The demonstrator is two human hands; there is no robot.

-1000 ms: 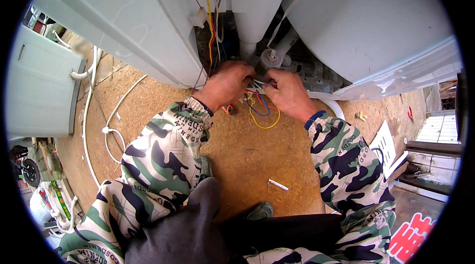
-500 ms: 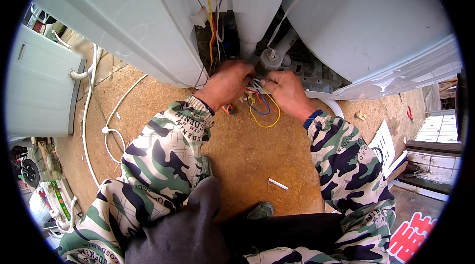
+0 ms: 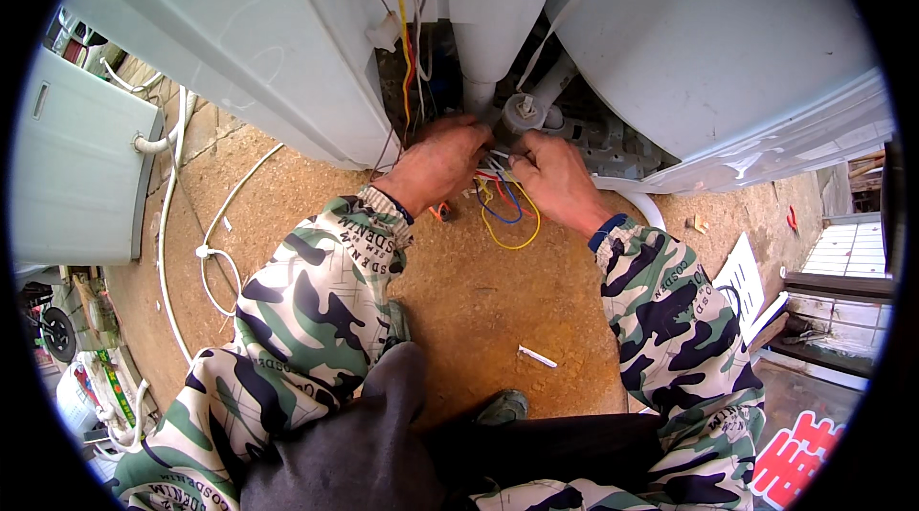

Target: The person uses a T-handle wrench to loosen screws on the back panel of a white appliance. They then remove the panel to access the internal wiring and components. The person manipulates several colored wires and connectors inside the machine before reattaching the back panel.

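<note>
Both of my hands are at the lower opening of a white washing machine. My left hand has its fingers curled closed around wires; its fingertips are partly hidden. Opposite it, my right hand pinches the same white and grey wires between thumb and fingers. Below the hands hang loops of yellow wire and blue wire, with some red strands. A round whitish plastic part sits just above my right hand, inside the machine.
More yellow, red and grey wires run down the opening. A pale tub fills the upper right. White hose and cord lie on the ground at left, near another white appliance. A small white stick and red-handled pliers lie on the ground.
My right hand has shifted slightly, its fingers bending a little differently at the wires. The left hand stays nearly in place.
</note>
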